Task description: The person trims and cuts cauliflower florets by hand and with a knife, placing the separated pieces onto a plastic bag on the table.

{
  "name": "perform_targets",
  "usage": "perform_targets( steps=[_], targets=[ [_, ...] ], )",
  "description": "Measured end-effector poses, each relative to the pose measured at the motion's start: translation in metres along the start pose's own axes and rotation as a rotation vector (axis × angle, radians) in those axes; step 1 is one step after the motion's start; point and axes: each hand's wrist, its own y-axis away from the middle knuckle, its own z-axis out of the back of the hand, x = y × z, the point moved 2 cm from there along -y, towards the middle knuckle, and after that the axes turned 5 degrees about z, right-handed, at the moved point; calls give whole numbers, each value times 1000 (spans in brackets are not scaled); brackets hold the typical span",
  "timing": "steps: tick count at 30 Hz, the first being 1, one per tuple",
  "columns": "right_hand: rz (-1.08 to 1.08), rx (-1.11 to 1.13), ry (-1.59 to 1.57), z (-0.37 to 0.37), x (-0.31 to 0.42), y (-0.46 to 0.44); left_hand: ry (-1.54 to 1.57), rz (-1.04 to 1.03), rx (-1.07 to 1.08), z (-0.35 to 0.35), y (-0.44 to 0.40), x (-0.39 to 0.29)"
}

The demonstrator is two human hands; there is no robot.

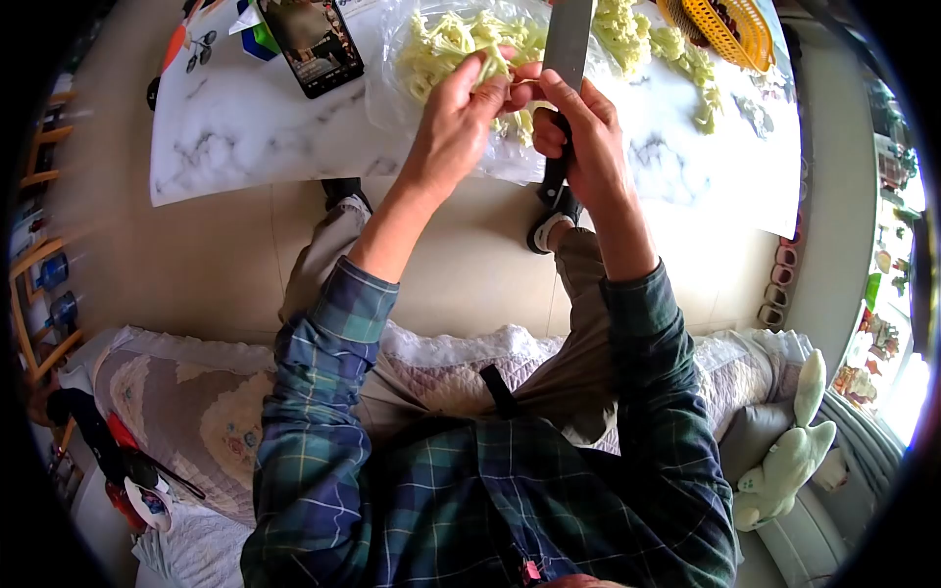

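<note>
Quilted cover (235, 431) spreads nearest; ahead stands a marbled white surface (225, 147). Over it, the right fingers (569, 98) grip a knife (569, 44), blade pointing away, and the left fingers (489, 96) pinch a pale green vegetable piece (495, 69). Beyond, more pieces (427, 47) lie on clear plastic (387, 108).

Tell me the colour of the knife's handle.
The knife handle is black, showing best in the head view, below the right hand's fingers.

Looks forward and steeply down from head height, wide-angled, over shirt (421, 510) to nearby hands (592, 132) and tabletop (245, 147).
</note>
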Motion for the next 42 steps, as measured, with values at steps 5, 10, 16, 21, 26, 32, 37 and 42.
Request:
perform_targets(
  steps=[5, 10, 16, 21, 26, 32, 37, 42],
  targets=[
    [589, -61, 1117, 6, 3, 7, 216, 170, -40, 4, 7, -11],
    [826, 43, 1428, 6, -8, 13, 138, 241, -5, 13, 10, -1],
    [853, 96, 1550, 3, -13, 17, 99, 350, 3, 8, 14, 0],
    [836, 106, 1528, 1, -12, 18, -25, 364, 12, 6, 15, 4],
    [787, 96, 1531, 1, -10, 20, -174, 279, -2, 3, 16, -2],
    [818, 115, 1553, 2, -10, 20, 75, 357, 43, 12, 18, 3],
    [817, 110, 1562, 9, -7, 19, 128, 349, 114, 12, 18, -4],
    [806, 85, 1536, 12, -10, 21, 93, 391, 112, 13, 18, -4]
  ],
)
